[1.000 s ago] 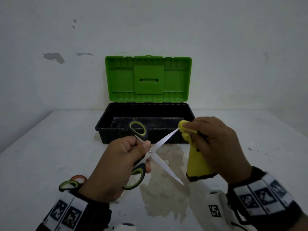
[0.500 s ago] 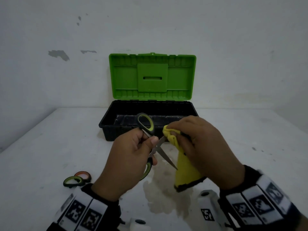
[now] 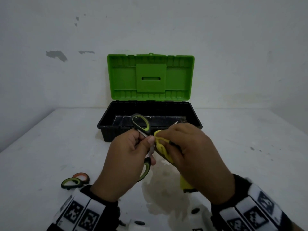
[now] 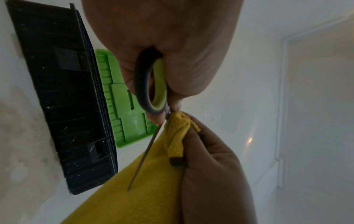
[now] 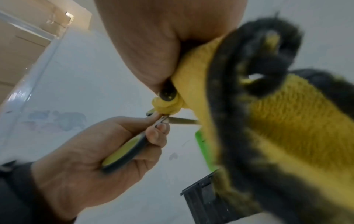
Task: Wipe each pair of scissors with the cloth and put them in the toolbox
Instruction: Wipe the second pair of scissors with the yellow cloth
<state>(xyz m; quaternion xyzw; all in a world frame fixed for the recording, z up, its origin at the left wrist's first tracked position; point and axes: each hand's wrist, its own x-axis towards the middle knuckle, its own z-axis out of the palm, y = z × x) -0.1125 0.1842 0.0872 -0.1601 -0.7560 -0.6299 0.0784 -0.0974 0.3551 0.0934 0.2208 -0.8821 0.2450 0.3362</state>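
Note:
My left hand (image 3: pixel 131 157) grips a pair of green-and-black handled scissors (image 3: pixel 140 123) by the handles, in front of the open toolbox (image 3: pixel 106 127). My right hand (image 3: pixel 188 154) pinches a yellow cloth (image 3: pixel 160 144) around one blade, close to the pivot. In the left wrist view the scissors (image 4: pixel 151 91) show a bare blade lying over the hanging cloth (image 4: pixel 149 189). The right wrist view has the cloth (image 5: pixel 268 121) filling the right side and the left hand (image 5: pixel 107 151) on the handle. The toolbox has a black base and a raised green lid (image 3: pixel 150 77).
Two more scissor handles, one green (image 3: pixel 71 183) and one orange (image 3: pixel 81 176), lie on the white table (image 3: pixel 50 139) at the near left, partly hidden by my left wrist. A pale stain (image 3: pixel 163 189) marks the table below my hands. A wall stands behind the toolbox.
My right hand has slid the cloth along the blade from the tip down to the pivot. The scissors' blades have come closer together and both hands have drawn together.

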